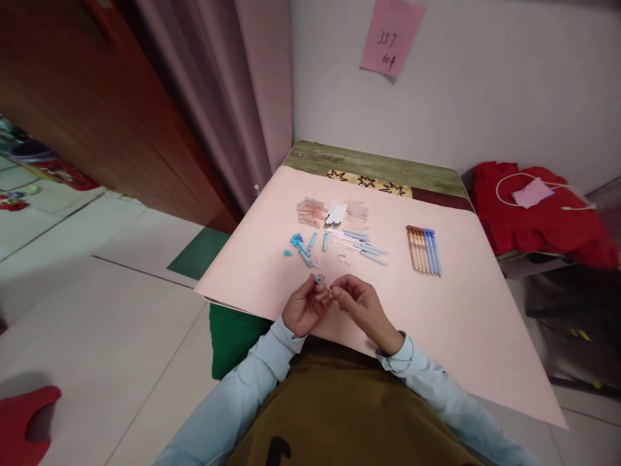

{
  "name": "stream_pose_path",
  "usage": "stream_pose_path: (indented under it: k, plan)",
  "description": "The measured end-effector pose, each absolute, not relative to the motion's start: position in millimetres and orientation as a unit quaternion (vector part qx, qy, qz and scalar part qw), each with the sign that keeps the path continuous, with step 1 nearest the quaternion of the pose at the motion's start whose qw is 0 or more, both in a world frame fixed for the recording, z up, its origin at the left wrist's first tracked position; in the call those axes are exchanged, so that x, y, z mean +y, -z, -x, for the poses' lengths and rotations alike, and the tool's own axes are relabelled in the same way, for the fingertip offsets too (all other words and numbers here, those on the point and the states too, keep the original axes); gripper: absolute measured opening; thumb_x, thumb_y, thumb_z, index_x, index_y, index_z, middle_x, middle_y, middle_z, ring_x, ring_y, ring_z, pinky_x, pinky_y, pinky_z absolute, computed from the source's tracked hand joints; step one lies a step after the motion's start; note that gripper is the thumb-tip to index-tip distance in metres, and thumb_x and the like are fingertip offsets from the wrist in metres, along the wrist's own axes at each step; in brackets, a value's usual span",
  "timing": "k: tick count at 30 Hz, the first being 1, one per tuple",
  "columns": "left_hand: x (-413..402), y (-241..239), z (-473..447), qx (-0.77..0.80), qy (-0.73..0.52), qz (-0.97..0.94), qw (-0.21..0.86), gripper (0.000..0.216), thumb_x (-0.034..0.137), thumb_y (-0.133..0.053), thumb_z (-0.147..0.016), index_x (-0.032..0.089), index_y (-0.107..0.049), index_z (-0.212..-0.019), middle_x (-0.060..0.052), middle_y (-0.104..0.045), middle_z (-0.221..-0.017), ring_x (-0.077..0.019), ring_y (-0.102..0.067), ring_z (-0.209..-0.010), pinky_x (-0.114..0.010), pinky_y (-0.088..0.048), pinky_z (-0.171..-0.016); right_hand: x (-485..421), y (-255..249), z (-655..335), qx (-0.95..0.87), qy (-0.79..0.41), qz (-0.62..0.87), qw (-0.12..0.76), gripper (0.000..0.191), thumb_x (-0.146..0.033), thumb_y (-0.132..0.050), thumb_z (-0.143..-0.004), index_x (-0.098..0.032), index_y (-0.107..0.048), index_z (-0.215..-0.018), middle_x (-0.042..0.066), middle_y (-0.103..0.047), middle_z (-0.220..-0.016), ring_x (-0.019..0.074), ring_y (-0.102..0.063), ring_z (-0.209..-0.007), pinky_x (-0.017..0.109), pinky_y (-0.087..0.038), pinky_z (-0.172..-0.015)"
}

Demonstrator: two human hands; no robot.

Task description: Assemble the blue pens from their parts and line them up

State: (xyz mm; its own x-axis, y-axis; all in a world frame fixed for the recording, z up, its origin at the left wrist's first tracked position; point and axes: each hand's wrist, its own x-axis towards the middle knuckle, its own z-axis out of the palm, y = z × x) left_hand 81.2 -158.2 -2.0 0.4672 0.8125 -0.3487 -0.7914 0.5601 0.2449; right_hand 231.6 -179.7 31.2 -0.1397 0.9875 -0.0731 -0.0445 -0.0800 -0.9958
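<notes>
My left hand (303,312) is closed round a small light-blue pen part (319,279), whose round end shows between thumb and fingers. Close beside it, my right hand (365,309) has thumb and forefinger pinched together; whatever is between them is too small to make out. Just beyond my hands lie blue pen barrels (305,255) and small blue toppers (297,240). Several tiny clear pieces (343,260) are on the pink sheet (388,285). Blue-grey pen pieces (373,253) with thin white refills lie farther right.
White refills with dark ends (336,212) lie between clear reddish barrels (311,212) and pale pink ones (358,213). A row of brown and blue pens (424,251) is at the right. A red cloth (528,223) with a white cable is beyond the table's right edge.
</notes>
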Motion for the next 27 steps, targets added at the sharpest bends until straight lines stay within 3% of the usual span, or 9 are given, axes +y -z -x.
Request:
stream_pose_path:
  k: [5,8,12,21,27]
  plan:
    - [-159,-3,-82,0.218,-0.475,0.007,0.853,0.02,0.024,-0.048,-0.097,0.011,-0.061,-0.09,-0.001,-0.06,-0.071,-0.0078,-0.056,-0.058,-0.022,-0.053,-0.06,-171,-21,-269,-0.529,-0.43,0.565,0.464,0.031,-0.049,-0.064,-0.084,-0.018,-0.063,-0.082,-0.002,-0.057,-0.065,0.0103,-0.045,-0.055,0.024,-0.037,-0.052]
    - [-160,0,-88,0.253,-0.459,-0.005,0.851,0.022,0.022,-0.044,-0.099,0.012,-0.062,-0.093,-0.004,-0.067,-0.08,-0.0092,-0.062,-0.061,-0.024,-0.056,-0.063,-160,-13,-299,-0.55,-0.276,0.637,0.465,0.027,-0.045,-0.061,-0.085,-0.018,-0.066,-0.081,-0.003,-0.055,-0.061,0.0112,-0.045,-0.054,0.024,-0.036,-0.053]
    - [-159,3,-95,0.265,-0.457,-0.036,0.848,0.021,0.019,-0.043,-0.098,0.012,-0.063,-0.095,-0.007,-0.07,-0.085,-0.0093,-0.065,-0.062,-0.023,-0.058,-0.064,-147,3,-329,-0.551,-0.092,0.699,0.446,0.024,-0.041,-0.059,-0.084,-0.019,-0.07,-0.082,-0.001,-0.064,-0.069,0.0129,-0.054,-0.06,0.026,-0.039,-0.061]
    - [-157,7,-95,0.262,-0.473,-0.061,0.839,0.013,0.018,-0.052,-0.094,0.012,-0.064,-0.096,-0.004,-0.067,-0.081,-0.0075,-0.062,-0.06,-0.021,-0.057,-0.061,-145,21,-335,-0.568,-0.052,0.703,0.425,0.024,-0.04,-0.057,-0.087,-0.019,-0.07,-0.084,-0.001,-0.065,-0.071,0.0133,-0.056,-0.06,0.025,-0.039,-0.062]
    - [-159,8,-97,0.251,-0.478,-0.074,0.838,0.011,0.016,-0.063,-0.088,0.012,-0.064,-0.098,-0.003,-0.066,-0.082,-0.0072,-0.061,-0.061,-0.022,-0.057,-0.064,-143,20,-329,-0.608,0.012,0.694,0.386,0.021,-0.035,-0.056,-0.089,-0.021,-0.072,-0.088,0.002,-0.068,-0.083,0.0147,-0.058,-0.07,0.026,-0.037,-0.066]
